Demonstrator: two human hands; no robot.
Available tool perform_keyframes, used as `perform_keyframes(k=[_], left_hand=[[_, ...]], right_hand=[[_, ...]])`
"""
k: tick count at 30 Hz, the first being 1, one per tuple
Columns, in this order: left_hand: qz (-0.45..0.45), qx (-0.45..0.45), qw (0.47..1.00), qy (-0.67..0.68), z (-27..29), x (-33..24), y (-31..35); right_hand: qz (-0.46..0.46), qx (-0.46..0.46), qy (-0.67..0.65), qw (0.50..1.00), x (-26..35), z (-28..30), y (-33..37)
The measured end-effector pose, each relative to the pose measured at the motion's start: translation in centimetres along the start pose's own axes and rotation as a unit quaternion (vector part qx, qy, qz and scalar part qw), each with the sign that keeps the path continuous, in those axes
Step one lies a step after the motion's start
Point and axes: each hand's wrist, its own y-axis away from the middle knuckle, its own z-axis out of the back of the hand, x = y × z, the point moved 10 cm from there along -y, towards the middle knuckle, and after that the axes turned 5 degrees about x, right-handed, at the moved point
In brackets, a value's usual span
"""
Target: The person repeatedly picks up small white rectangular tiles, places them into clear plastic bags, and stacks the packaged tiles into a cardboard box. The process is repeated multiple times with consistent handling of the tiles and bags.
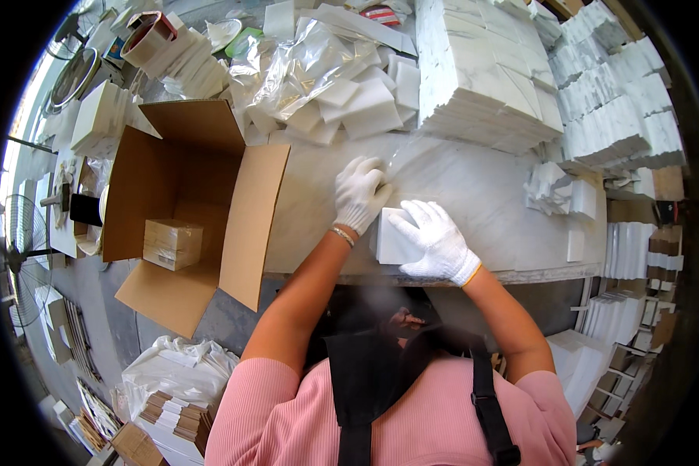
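Both my hands wear white knit gloves over the pale marble-look worktop. My left hand is closed, its fingers curled, just left of a small stack of white square tiles. A faint clear streak, perhaps plastic film, runs from near its fingertips toward the back; what the fingers hold, if anything, I cannot make out. My right hand grips the stack from the right, thumb across its top face and fingers over the far right part. The layered left side of the stack shows near the worktop's front edge.
An open cardboard box with a wrapped block inside stands at left. Behind lie white foam pieces under clear plastic film. Marbled tile stacks rise at back right. A fan stands far left.
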Motion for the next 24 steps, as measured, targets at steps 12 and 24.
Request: perform_keyframes(k=[12, 24], left_hand=[[0.275, 0.201, 0.928, 0.153, -5.4, 3.5, -4.8], [0.354, 0.157, 0.766, 0.514, -3.2, 1.5, -6.4]], right_hand=[[-0.262, -0.132, -0.299, 0.908, -12.6, 3.8, 2.3], [-0.269, -0.018, -0.617, 0.739, -18.8, -2.2, -3.4]])
